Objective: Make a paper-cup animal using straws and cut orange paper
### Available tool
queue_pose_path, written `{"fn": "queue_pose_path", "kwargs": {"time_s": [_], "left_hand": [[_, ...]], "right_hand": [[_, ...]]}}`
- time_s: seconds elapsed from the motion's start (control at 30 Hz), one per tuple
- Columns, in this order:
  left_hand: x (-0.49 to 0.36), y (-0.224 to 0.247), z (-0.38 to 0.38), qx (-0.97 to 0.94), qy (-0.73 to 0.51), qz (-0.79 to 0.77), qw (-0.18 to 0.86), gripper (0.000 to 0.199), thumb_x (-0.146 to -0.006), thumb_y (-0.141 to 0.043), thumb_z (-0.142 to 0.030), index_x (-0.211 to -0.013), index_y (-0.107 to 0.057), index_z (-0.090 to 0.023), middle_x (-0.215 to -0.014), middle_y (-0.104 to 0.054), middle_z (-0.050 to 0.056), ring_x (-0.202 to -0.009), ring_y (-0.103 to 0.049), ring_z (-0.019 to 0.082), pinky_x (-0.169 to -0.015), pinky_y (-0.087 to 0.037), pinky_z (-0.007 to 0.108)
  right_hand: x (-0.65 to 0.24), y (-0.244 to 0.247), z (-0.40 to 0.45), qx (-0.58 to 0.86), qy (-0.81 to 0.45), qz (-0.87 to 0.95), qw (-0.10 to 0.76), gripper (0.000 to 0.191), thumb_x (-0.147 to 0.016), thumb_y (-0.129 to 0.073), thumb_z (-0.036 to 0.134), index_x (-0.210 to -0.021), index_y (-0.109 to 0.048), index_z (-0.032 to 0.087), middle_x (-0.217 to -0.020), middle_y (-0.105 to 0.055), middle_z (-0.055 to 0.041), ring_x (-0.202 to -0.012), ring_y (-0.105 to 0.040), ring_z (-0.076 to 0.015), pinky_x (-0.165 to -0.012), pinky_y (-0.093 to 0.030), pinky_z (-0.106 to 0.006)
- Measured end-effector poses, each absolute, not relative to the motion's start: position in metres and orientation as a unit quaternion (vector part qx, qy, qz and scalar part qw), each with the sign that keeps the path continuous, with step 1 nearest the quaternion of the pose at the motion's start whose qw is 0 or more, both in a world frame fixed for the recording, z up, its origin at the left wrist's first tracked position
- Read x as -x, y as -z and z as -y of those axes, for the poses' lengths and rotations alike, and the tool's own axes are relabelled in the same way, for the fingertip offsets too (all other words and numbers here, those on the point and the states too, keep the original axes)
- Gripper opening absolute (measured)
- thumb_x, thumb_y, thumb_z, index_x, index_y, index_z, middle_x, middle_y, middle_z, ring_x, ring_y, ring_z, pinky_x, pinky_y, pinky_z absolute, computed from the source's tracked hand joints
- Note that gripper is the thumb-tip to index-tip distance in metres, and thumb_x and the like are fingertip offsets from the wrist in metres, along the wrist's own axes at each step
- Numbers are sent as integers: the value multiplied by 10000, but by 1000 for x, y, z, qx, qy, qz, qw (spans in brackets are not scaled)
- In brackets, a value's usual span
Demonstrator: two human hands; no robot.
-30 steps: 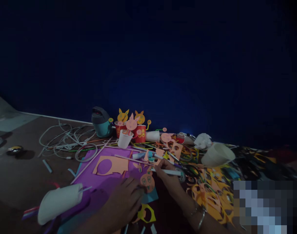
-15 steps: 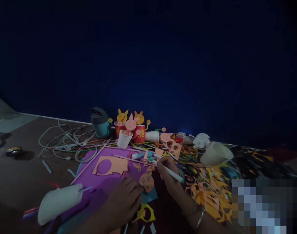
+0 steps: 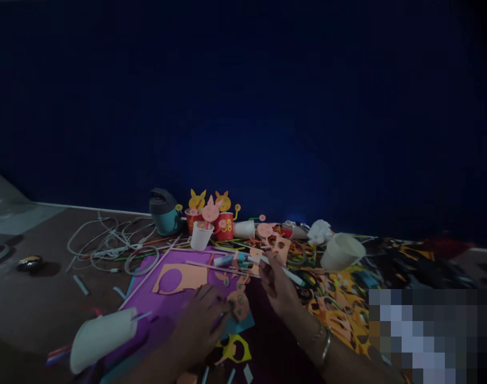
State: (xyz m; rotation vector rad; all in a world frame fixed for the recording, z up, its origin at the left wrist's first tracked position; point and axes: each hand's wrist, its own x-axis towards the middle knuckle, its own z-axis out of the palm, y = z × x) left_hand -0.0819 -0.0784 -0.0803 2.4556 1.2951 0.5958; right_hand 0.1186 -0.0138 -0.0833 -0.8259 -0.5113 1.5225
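Note:
Low on the purple sheet [image 3: 147,306] rests my left hand [image 3: 203,320], fingers bent together, their tips at the edge of a round orange paper face [image 3: 239,305]. What it grips, if anything, is too dark to make out. To the right of the face, my right hand [image 3: 276,282] is raised with its fingers closed around a white marker [image 3: 289,273] with a green end. An orange sheet with a round hole [image 3: 195,277] lies beyond my left hand. Small orange ear-shaped cutouts [image 3: 223,278] lie above the face.
Cups with animal faces [image 3: 225,226] stand at the back beside a teal container [image 3: 166,218]. White cables [image 3: 107,240] lie at the left. A white cup [image 3: 103,338] lies on its side at front left. Paper scraps [image 3: 335,309] and a pale cup [image 3: 342,252] are at the right.
The camera view has shifted slightly. My right hand has turned a little with the marker still in it. The round face sits slightly lower beside my left fingers.

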Motion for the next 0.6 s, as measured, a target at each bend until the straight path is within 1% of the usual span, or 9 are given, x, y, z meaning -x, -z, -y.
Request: {"fn": "queue_pose_path", "kwargs": {"time_s": [0.1, 0.13, 0.2, 0.27, 0.3, 0.37, 0.47, 0.53, 0.6], "left_hand": [[79, 76, 74, -827, -253, -465, 187, 137, -896, -492, -211, -897, -628, -213, -935, -609, 51, -934, -533, 207, -839, -433, 347], [76, 74, 73, -817, -265, -471, 204, 141, -905, -494, -248, -934, -629, -219, -951, -616, 49, -941, -542, 204, -844, -438, 341], [70, 70, 72, -800, -275, -483, 228, 186, -894, -530, -331, -1027, -620, -237, -999, -629, 46, -964, -556, 207, -849, -448, 338], [61, 65, 69, -799, -270, -487, 228, 272, -853, -587, -391, -1085, -605, -250, -1027, -636, 43, -967, -564, 221, -841, -450, 348], [56, 62, 66, -804, -267, -483, 221, 302, -831, -612, -409, -1086, -603, -248, -1027, -639, 43, -963, -566, 228, -838, -447, 356], [44, 57, 61, -818, -265, -469, 203, 295, -809, -636, -419, -1036, -610, -232, -1006, -642, 47, -945, -566, 236, -829, -438, 363], [28, 52, 51, -832, -281, -445, 176, 121, -853, -571, -330, -874, -605, -215, -925, -634, 45, -904, -559, 224, -803, -426, 347], [19, 52, 47, -833, -286, -447, 157, 100, -853, -521, -233, -775, -579, -208, -844, -619, 37, -865, -552, 217, -773, -421, 332], [12, 55, 46, -821, -282, -467, 167, 100, -810, -515, -170, -735, -573, -201, -813, -615, 34, -852, -553, 214, -766, -419, 321]], "right_hand": [[-122, 75, 14, 346, -717, 135, 590, 284, -680, -777, 343, -813, -569, 203, -570, -541, 60, -455, -483, -68, -338, -360, -120], [-121, 73, 15, 341, -729, 120, 581, 273, -688, -772, 341, -819, -578, 202, -571, -546, 54, -470, -497, -77, -354, -382, -130], [-119, 71, 20, 326, -742, 122, 573, 246, -714, -754, 346, -825, -590, 200, -577, -551, 47, -468, -489, -79, -337, -352, -133], [-116, 69, 24, 313, -744, 138, 574, 238, -726, -745, 350, -838, -598, 200, -587, -554, 45, -465, -480, -77, -323, -315, -134], [-114, 68, 26, 311, -744, 142, 575, 240, -729, -743, 354, -844, -600, 200, -589, -555, 45, -467, -479, -76, -325, -312, -136], [-113, 66, 30, 304, -749, 150, 569, 248, -737, -732, 377, -856, -600, 205, -590, -555, 47, -453, -468, -74, -332, -318, -142], [-115, 60, 31, 285, -759, 167, 560, 257, -746, -713, 414, -859, -595, 215, -570, -544, 60, -405, -422, -64, -338, -322, -152], [-119, 55, 29, 277, -756, 169, 568, 260, -735, -724, 406, -852, -592, 216, -565, -537, 66, -403, -415, -61, -354, -339, -155], [-124, 49, 25, 275, -741, 157, 592, 261, -706, -753, 369, -821, -586, 204, -570, -535, 66, -434, -443, -63, -369, -352, -151]]}}
